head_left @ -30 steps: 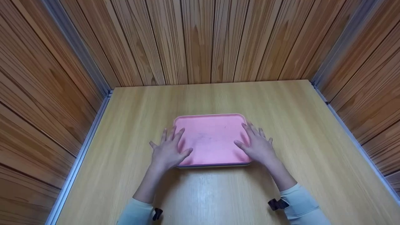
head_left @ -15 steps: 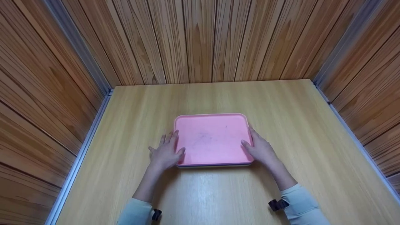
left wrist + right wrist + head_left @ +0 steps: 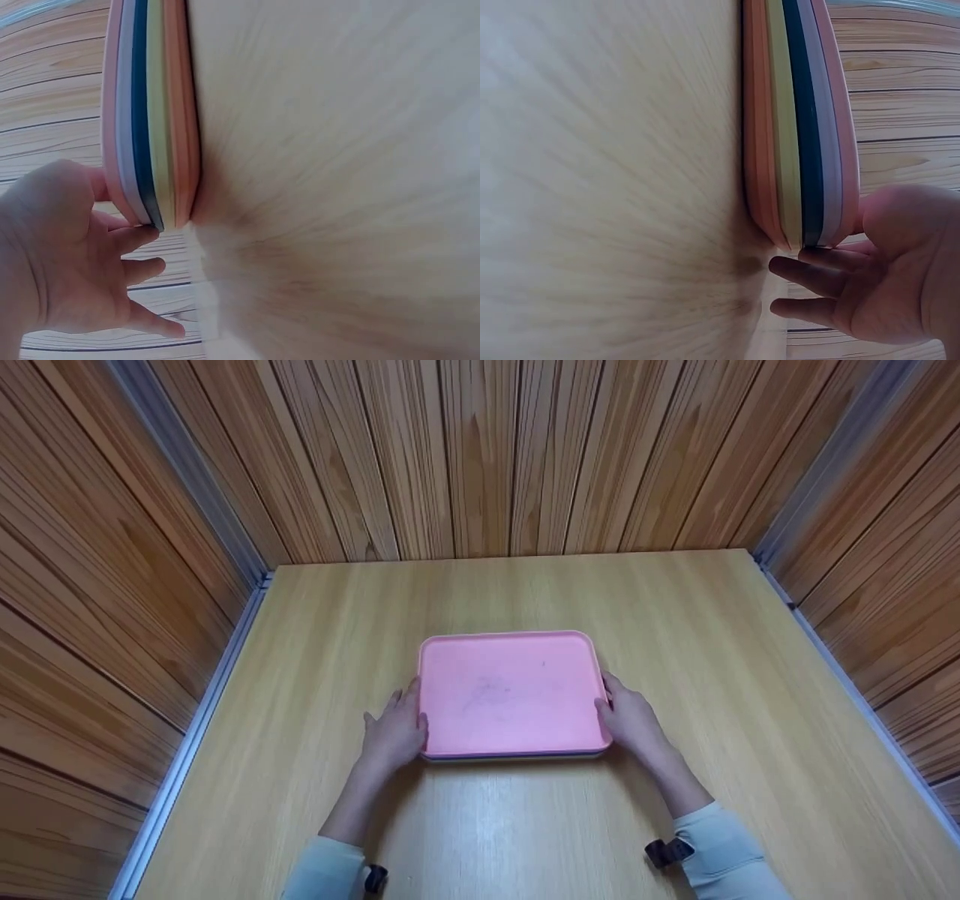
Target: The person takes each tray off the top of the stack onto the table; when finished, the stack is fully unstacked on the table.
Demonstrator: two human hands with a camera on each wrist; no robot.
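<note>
A stack of rectangular trays lies flat on the table, its top one a pink tray point(image 3: 517, 697). Edge-on in the left wrist view, below the pink come a lavender tray point(image 3: 126, 127), a dark blue tray point(image 3: 140, 120), a yellow tray point(image 3: 157, 127) and orange layers point(image 3: 184, 135) at the bottom. My left hand point(image 3: 391, 739) holds the stack's left side, thumb at the pink rim and a fingertip by the dark blue edge. On the opposite side my right hand point(image 3: 634, 724) grips likewise; its other fingers extend past the corner in the right wrist view.
The stack sits mid-way on a light wooden table point(image 3: 510, 825). Wood-plank panels point(image 3: 480, 457) rise at the back and both sides, with metal rails point(image 3: 195, 735) along the side edges. A dark wrist device point(image 3: 667, 852) sits at the right sleeve.
Both hands, spread over the pink tray's sides a second ago, have drawn outward and down to its edges. Their thumbs now lie at the rim. The stack stays nearly in place.
</note>
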